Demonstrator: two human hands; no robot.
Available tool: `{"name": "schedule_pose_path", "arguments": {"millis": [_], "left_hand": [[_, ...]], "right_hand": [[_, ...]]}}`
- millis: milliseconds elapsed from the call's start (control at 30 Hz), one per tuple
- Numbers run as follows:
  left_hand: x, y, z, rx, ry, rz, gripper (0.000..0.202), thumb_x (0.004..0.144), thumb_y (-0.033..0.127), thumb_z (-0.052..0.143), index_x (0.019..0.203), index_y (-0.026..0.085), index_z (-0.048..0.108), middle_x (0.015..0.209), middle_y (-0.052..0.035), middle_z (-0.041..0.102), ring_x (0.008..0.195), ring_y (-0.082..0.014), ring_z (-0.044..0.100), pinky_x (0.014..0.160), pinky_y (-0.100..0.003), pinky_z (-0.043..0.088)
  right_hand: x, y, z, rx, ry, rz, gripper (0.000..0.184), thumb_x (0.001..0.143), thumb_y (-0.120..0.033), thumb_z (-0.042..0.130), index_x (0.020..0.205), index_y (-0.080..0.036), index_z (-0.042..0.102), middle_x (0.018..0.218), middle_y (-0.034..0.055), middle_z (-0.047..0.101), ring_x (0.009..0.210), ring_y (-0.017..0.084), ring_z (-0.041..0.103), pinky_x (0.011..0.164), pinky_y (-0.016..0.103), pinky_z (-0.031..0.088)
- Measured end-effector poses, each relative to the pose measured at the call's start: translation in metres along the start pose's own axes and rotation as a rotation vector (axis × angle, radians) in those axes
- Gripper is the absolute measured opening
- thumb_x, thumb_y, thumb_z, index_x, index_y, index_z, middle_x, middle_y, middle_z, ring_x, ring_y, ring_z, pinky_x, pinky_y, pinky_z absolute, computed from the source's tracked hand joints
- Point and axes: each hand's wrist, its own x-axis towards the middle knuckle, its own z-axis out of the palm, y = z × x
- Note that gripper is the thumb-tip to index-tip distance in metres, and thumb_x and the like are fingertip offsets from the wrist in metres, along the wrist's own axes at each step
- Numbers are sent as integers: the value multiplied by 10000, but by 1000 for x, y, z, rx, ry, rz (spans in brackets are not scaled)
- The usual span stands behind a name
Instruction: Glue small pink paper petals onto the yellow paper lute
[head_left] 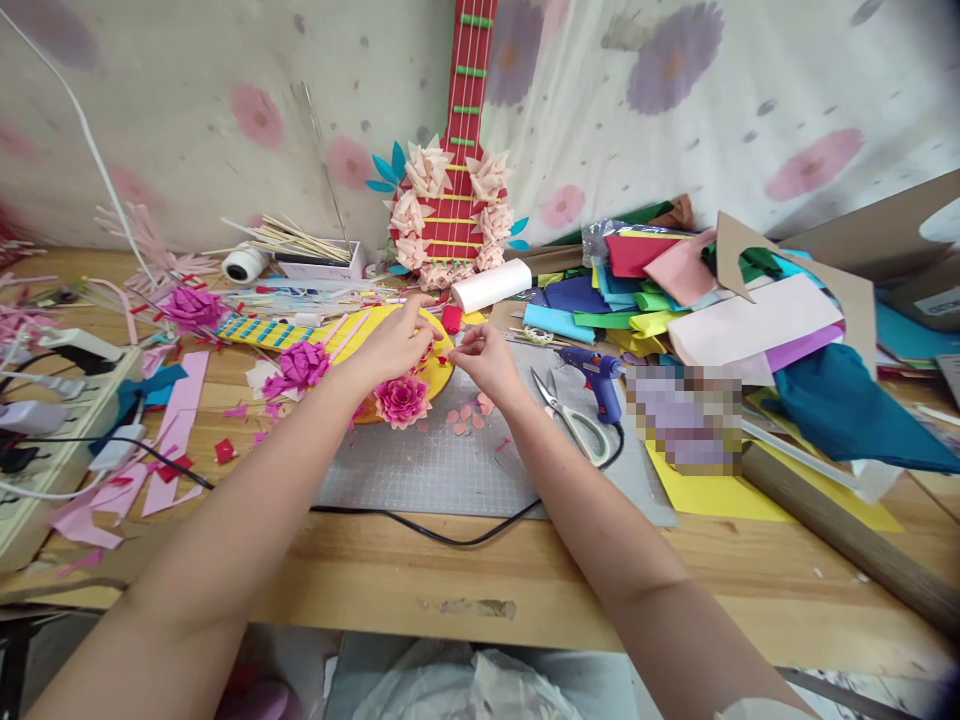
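A yellow paper guitar (364, 338) with a blue-striped neck lies on the grey cutting mat (442, 470). Pink paper flowers (403, 401) decorate its body, and small red pieces (429, 352) show by my fingers. My left hand (397, 342) rests over the guitar's body, its fingers apart and the index stretched out. At the right edge of the body, my right hand (484, 362) has its fingertips pinched together; whatever is between them is too small to make out. Loose pale-pink petals (469, 415) lie on the mat just below.
Scissors (574, 420) and a blue glue gun (596, 380) lie right of my hands; its black cord (450, 540) crosses the front. A red flowered guitar (461, 200) stands behind. Coloured paper (750, 320) piles up at right; a power strip (67, 450) sits left.
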Motion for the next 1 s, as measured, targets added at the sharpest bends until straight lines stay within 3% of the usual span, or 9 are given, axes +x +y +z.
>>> {"name": "schedule_pose_path", "arguments": {"millis": [133, 433, 633, 733, 1000], "left_hand": [[4, 0, 4, 30, -72, 17, 479, 832, 203, 330, 1309, 198, 372, 1063, -59, 682, 1042, -187, 593, 926, -365, 441], [10, 2, 4, 287, -110, 128, 456, 840, 238, 311, 1277, 145, 403, 1187, -122, 588, 1183, -247, 485, 998, -421, 369], [14, 9, 1, 367, -181, 100, 419, 846, 213, 301, 1237, 135, 429, 1280, -145, 531, 1196, -273, 474, 995, -427, 362], [17, 13, 0, 407, -209, 138, 412, 844, 174, 280, 1226, 131, 428, 1313, -138, 511, 1218, -262, 462, 1053, -426, 297], [21, 19, 0, 410, -237, 179, 279, 817, 147, 359, 1050, 144, 514, 1213, -130, 591, 1117, -248, 553, 1081, -432, 255]], "right_hand": [[-1, 0, 0, 4, -19, -7, 285, 605, -258, 653, 767, -224, 421, 684, -47, 609, 700, 157, 616, 693, 312, 466], [-3, -2, -1, 8, -24, -4, 279, 604, -227, 643, 781, -223, 428, 691, -45, 627, 707, 158, 621, 689, 301, 457], [-6, -3, -4, 1, -49, 6, 291, 618, -240, 635, 816, -229, 421, 708, -38, 654, 749, 169, 637, 713, 318, 465], [-8, -7, -7, -38, -58, 8, 281, 627, -213, 608, 827, -235, 412, 727, -35, 666, 782, 175, 641, 726, 323, 465], [-10, -16, -10, -120, -99, 60, 279, 617, -182, 602, 804, -238, 403, 694, -45, 643, 667, 159, 626, 629, 290, 461]]}}
